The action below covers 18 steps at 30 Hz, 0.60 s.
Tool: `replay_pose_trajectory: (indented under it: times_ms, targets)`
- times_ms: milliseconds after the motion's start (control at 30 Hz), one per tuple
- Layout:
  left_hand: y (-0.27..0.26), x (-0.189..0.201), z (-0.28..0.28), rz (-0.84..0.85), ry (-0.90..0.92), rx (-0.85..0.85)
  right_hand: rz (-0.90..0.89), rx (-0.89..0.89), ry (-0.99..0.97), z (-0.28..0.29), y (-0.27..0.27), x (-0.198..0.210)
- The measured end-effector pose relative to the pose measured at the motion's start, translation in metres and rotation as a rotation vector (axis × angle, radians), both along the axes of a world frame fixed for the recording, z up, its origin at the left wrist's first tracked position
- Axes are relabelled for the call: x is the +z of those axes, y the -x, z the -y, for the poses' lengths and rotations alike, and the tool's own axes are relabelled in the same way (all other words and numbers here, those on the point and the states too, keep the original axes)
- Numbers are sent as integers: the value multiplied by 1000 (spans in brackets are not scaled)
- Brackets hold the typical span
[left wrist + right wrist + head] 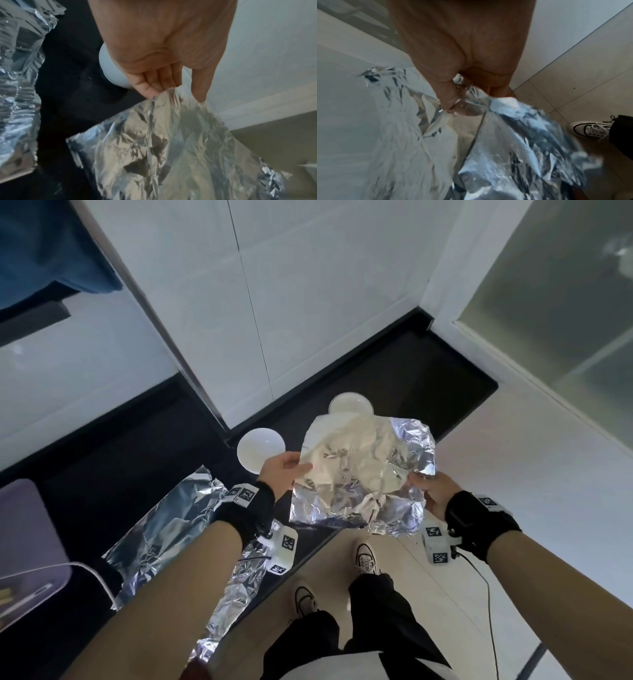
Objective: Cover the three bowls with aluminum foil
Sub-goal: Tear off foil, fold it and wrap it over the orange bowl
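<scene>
Both hands, left hand [281, 474] and right hand [432, 494], pinched a crinkled foil sheet [363, 474] between thumb and fingers [154, 83]; beyond them, two white bowls [261, 449] were seen.

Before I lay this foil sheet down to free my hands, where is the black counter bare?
The counter is bare behind the far bowl, toward the white wall. It is crowded on the left: loose foil lies there, the near bowl beside it. Both the left hand and right hand pinch the held sheet.
</scene>
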<state>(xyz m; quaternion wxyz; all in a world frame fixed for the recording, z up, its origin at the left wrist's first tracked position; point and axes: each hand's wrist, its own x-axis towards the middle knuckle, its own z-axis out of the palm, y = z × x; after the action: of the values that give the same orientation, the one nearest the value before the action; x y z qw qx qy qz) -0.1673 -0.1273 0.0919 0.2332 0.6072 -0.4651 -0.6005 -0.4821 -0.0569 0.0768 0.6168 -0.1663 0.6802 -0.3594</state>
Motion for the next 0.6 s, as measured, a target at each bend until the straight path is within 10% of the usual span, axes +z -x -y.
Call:
replay_pose_trajectory:
  times_ms: [467, 600]
  targets:
    - [-2, 21, 1, 112, 183, 23, -149, 97, 12, 3, 12, 18]
    - [6, 34, 6, 189, 286, -133, -552, 255, 75, 11, 7, 32]
